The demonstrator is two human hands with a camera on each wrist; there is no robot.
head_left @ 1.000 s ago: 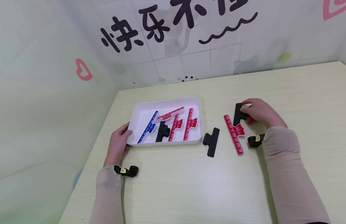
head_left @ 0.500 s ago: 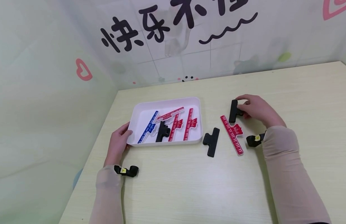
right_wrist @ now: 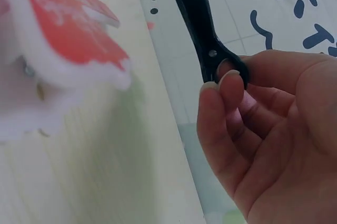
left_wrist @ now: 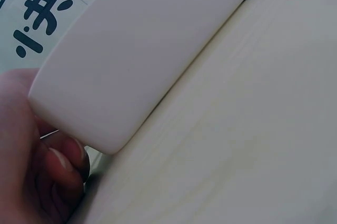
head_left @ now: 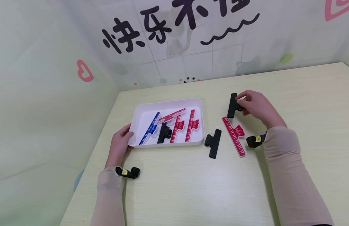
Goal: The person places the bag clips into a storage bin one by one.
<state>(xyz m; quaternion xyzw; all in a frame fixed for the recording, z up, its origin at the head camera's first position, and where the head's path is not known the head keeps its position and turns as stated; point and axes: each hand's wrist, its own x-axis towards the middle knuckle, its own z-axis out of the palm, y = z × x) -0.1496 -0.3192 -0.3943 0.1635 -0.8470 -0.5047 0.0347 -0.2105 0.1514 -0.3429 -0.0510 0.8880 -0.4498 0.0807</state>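
Note:
My left hand (head_left: 119, 145) grips the left end of a white tray (head_left: 166, 145), thumb at its rim and fingers curled beside the outer wall in the left wrist view. Inside the tray lie a blue clip (head_left: 149, 128), a black clip (head_left: 164, 133) and several red clips (head_left: 192, 125). To the right, my right hand (head_left: 259, 105) pinches another black clip (head_left: 232, 106) by its handle, raised off the table in the right wrist view. Just below it a red clip (head_left: 234, 137) with a piano-key print lies on the table.
One more black clip (head_left: 213, 143) rests on the table between the tray and the loose red clip. The pale wooden table (head_left: 174, 188) meets a printed wall sheet (head_left: 219, 59) at the back. Another sheet (head_left: 50, 110) hangs along the left side.
My right hand has lifted the black clip away from the red clip, up and slightly left. The red clip's upper end shifted a little left. My left hand and the tray stayed put.

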